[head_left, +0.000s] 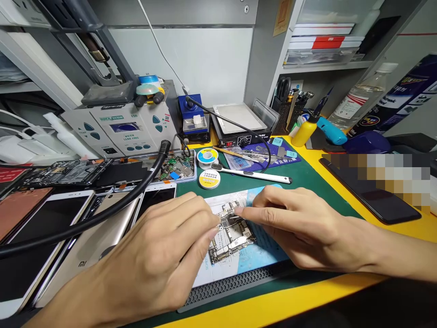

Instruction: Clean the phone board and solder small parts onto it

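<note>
Circuit board (234,248) lies on the blue-and-white pad (262,255), between the two hands, on the green mat (310,180) over the yellow counter (307,294).

Left hand (164,241): fingers curled, thumb and fingertips drawn together at the board's left side. Can't tell if something thin is pinched there; the knuckles block it. Right hand (300,223): index stretched to the board's upper right edge, the rest folded under. Looks like contact, but can't confirm a grip.

Step in hand, my read: close fingertip work on the board's upper part. Next move calls for a steady board and light pressure, nothing dragged over the small parts.

Counts: 1 board between the hands. 1 white-handled brush (256,175). 2 round items behind the pad: 1 wire spool (207,156), 1 yellow-and-white tin (209,179). 1 hot-air station (136,127), 1 heating plate (241,118), 1 yellow bottle (303,132), 1 clear bottle (358,100). 1 black phone (372,191) at right, 1 gold phone (92,241) at left. Other phones overlap at left under the black hose (112,212); no firm count there.
</note>
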`<state>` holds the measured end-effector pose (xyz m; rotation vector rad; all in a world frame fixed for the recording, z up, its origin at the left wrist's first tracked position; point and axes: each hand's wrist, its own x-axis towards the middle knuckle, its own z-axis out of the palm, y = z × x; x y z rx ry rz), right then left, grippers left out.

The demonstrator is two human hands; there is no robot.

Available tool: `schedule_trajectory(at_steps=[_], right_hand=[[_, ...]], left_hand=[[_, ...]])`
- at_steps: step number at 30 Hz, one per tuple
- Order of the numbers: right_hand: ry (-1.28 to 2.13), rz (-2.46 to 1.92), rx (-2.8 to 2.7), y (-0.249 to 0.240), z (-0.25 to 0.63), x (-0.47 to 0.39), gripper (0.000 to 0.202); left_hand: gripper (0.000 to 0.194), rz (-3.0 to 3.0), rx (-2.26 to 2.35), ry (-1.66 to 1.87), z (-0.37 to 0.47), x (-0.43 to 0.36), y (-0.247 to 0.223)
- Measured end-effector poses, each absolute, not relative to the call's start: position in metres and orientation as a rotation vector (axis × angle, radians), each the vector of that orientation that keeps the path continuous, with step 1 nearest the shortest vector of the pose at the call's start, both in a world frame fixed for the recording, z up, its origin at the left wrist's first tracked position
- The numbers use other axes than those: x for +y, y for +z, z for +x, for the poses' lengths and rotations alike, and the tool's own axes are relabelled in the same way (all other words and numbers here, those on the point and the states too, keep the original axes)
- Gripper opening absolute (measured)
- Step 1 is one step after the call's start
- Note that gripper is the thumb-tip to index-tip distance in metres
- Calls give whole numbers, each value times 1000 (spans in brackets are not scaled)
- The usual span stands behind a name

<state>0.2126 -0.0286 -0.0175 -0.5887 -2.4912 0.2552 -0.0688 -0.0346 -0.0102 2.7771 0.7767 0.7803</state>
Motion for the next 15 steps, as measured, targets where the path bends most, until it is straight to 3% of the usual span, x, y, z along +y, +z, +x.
schedule_trajectory(at_steps=[15], right_hand=[[311,-603,-2476,-22,209,-32,46]], left_hand=[[19,2718,785,745,-69,-36,-9]])
